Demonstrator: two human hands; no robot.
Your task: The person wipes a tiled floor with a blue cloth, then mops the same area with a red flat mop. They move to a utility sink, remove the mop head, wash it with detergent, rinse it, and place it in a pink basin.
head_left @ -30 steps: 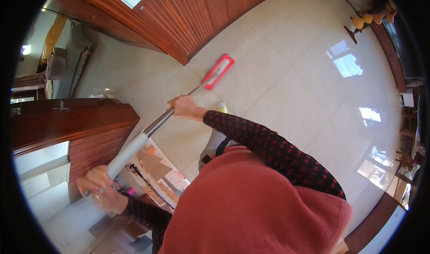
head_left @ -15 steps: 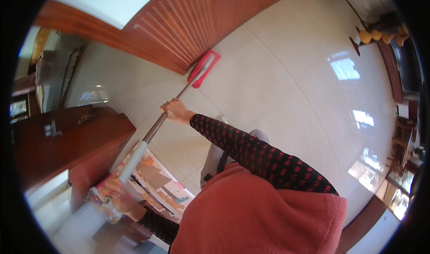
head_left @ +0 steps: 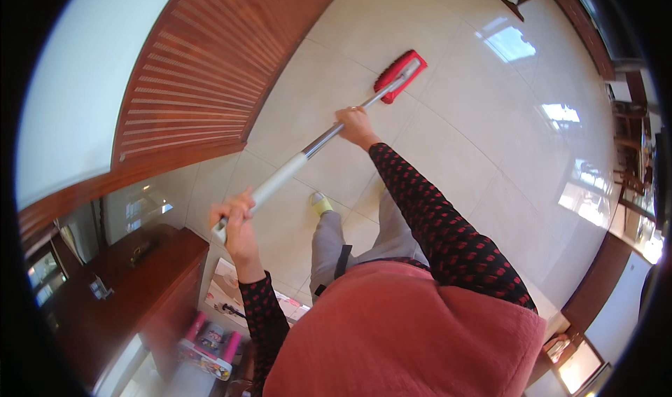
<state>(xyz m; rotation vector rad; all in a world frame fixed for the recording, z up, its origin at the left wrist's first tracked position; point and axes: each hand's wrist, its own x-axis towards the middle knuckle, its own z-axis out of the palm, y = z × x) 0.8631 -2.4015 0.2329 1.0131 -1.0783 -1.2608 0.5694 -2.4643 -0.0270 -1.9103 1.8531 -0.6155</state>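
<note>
Left hand (head_left: 238, 222) clamped round top of mop pole (head_left: 323, 141), right hand (head_left: 357, 126) lower. Red mop head (head_left: 400, 75) on floor (head_left: 455, 169), shifted from wooden panel's (head_left: 203, 68) corner; stroke apparently now farther from floor's panel-side edge.

The glossy, pale tiled floor (head_left: 455, 166) bears a red mop head (head_left: 393, 71) and yellowish footwear (head_left: 321, 204).

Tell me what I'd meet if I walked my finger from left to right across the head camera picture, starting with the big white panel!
Big white panel → left hand → yellow-covered foot → right hand → red mop head → bright reflection.
</note>
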